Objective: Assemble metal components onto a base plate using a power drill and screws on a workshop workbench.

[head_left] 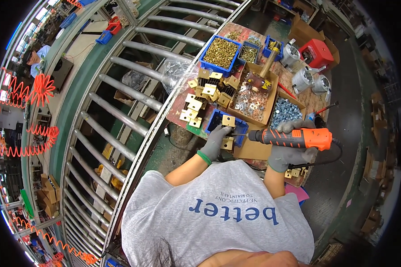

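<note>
In a grey glove with a green cuff, my left hand [214,143] closes on a dark part with gold-coloured square plates [228,120], each with a hole. The part is over a blue bin [214,117] at the near edge of the bench. My right hand [281,158], also gloved, grips an orange and black power screwdriver [305,138] lying level. Its bit points left and reaches the held part between two plates; whether it sits on a screw is too small to tell. Several similar gold-plated parts [209,90] are heaped beyond my left hand.
Behind stands a blue bin of brass-coloured screws [220,52]. Cardboard boxes hold copper-coloured pieces [249,103] and silver bolts [286,111]. A yellow-handled hammer [270,62] rests across one. Metal cylinders [303,79] and a red case [316,53] stand right. A roller conveyor [124,113] runs along the left.
</note>
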Action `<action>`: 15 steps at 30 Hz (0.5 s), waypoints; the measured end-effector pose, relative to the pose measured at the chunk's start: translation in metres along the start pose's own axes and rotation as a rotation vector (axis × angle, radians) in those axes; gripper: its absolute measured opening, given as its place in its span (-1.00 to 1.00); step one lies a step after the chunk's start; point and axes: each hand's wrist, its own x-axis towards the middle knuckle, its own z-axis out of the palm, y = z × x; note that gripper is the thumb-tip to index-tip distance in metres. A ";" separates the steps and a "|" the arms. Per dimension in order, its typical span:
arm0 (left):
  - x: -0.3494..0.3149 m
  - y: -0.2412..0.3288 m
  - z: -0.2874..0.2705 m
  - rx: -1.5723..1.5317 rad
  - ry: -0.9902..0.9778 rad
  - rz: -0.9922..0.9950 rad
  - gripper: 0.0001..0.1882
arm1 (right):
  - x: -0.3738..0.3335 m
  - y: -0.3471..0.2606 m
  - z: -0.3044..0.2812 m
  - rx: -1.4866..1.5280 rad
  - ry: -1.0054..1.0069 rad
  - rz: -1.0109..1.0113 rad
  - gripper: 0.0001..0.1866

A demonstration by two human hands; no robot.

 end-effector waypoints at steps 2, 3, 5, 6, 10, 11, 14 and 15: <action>0.004 -0.003 -0.001 -0.010 0.003 0.000 -0.69 | 0.000 -0.001 0.001 0.023 -0.005 0.020 -0.25; 0.003 -0.001 0.001 -0.019 0.005 -0.004 -0.68 | 0.000 0.000 0.000 0.036 -0.033 0.028 -0.25; -0.002 0.003 0.006 -0.016 0.008 -0.006 -0.68 | -0.003 0.002 -0.003 0.049 -0.058 0.036 -0.25; -0.004 0.007 0.010 -0.015 0.013 -0.006 -0.67 | -0.005 0.006 -0.003 0.070 -0.026 0.039 -0.24; -0.007 0.010 0.012 0.021 -0.011 0.010 -0.67 | -0.005 0.006 -0.012 0.063 -0.084 0.062 -0.22; -0.008 0.011 0.014 0.026 -0.007 0.011 -0.67 | -0.005 0.006 -0.011 0.063 -0.084 0.062 -0.22; -0.007 0.013 0.014 0.033 -0.004 0.005 -0.67 | -0.004 0.004 -0.006 0.063 -0.081 0.068 -0.22; -0.005 0.012 0.012 0.036 -0.003 -0.001 -0.66 | -0.004 0.004 -0.006 0.062 -0.080 0.059 -0.22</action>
